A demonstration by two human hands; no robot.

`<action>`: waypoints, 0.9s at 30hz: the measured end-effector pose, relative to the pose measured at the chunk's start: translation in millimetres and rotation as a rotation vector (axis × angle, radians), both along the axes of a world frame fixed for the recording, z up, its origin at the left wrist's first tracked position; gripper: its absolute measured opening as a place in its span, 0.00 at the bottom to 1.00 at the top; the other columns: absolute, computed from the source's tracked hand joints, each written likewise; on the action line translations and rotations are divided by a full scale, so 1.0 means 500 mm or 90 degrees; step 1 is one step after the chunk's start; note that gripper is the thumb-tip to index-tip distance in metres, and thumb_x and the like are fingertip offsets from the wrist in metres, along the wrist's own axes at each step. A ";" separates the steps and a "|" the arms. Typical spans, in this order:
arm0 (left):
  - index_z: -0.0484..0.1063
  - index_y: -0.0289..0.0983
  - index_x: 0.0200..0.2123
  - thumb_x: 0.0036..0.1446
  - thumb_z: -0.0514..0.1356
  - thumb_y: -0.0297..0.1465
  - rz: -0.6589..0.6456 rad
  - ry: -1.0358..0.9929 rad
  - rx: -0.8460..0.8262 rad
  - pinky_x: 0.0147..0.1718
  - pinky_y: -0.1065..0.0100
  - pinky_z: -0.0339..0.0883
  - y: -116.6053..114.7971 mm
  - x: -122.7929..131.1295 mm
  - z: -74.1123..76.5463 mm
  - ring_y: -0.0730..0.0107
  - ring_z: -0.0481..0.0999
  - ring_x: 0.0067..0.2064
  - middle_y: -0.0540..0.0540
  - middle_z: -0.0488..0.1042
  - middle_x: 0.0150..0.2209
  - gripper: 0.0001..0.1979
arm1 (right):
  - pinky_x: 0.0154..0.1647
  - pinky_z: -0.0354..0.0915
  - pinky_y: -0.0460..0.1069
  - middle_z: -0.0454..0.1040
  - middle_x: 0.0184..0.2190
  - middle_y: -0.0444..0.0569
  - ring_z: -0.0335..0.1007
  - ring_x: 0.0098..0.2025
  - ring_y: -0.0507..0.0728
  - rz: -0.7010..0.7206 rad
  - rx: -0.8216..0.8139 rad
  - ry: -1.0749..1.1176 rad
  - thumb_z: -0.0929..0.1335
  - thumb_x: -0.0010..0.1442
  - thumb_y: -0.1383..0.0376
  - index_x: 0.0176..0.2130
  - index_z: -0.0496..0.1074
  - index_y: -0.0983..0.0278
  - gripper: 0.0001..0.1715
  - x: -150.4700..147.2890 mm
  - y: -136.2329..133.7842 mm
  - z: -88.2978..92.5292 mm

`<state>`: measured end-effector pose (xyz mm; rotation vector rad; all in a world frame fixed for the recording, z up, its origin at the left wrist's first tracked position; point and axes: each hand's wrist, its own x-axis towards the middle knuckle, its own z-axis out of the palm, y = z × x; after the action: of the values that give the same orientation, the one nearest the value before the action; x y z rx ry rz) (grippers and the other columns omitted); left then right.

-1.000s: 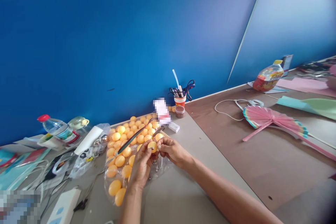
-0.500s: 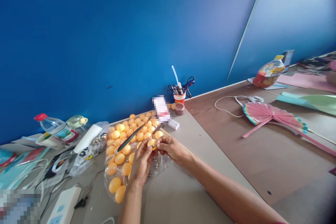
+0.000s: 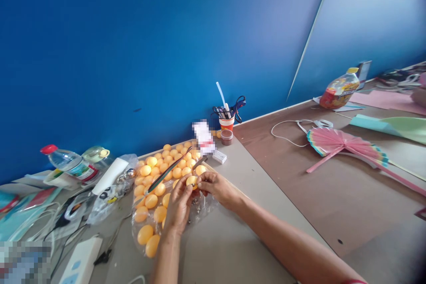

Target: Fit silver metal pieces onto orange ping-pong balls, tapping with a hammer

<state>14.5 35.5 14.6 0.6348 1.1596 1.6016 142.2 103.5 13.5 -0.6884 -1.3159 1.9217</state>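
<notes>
Both hands meet over a clear plastic bag [image 3: 138, 226] full of orange ping-pong balls on the grey table. My left hand [image 3: 178, 206] pinches one orange ball [image 3: 192, 181] from below and the left. My right hand [image 3: 216, 188] is closed on the same ball from the right, fingers pinched at its edge; anything small in them is too small to make out. A long dark tool with a striped handle [image 3: 168, 171] lies across the pile of balls behind my hands.
A water bottle [image 3: 66, 162], a white tube and cables lie at the left. A cup of pens and scissors [image 3: 228, 120] stands by the blue wall. A pink paper fan [image 3: 342, 144], a white cord and a tilted bottle [image 3: 339, 91] lie on the brown table to the right.
The view has shifted slightly downward and leftward; my hands stay together on the same orange ball with only small finger movement.
</notes>
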 end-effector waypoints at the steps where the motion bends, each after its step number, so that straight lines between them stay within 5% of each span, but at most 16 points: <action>1: 0.78 0.41 0.42 0.42 0.75 0.38 0.004 0.003 -0.001 0.35 0.61 0.72 0.000 0.000 0.000 0.60 0.79 0.35 0.45 0.81 0.41 0.22 | 0.26 0.53 0.46 0.65 0.18 0.39 0.56 0.22 0.48 0.000 -0.001 0.001 0.72 0.47 0.61 0.24 0.68 0.63 0.12 0.000 0.000 -0.001; 8: 0.78 0.41 0.43 0.43 0.74 0.39 0.019 0.043 -0.004 0.40 0.59 0.73 0.000 -0.002 -0.003 0.53 0.79 0.44 0.42 0.79 0.47 0.22 | 0.26 0.52 0.46 0.65 0.17 0.38 0.56 0.21 0.48 -0.011 -0.019 0.016 0.72 0.46 0.61 0.24 0.68 0.63 0.11 -0.004 0.000 -0.011; 27: 0.78 0.41 0.44 0.45 0.73 0.38 0.013 0.071 0.011 0.43 0.59 0.73 -0.001 -0.006 -0.012 0.53 0.78 0.47 0.42 0.78 0.48 0.22 | 0.26 0.55 0.46 0.66 0.17 0.39 0.58 0.22 0.48 0.009 -0.033 0.022 0.74 0.47 0.59 0.25 0.68 0.63 0.14 0.000 0.003 -0.010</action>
<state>11.7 34.9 8.9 0.7338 1.2375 1.6118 142.4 105.0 8.3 -0.6714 -1.2566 1.9761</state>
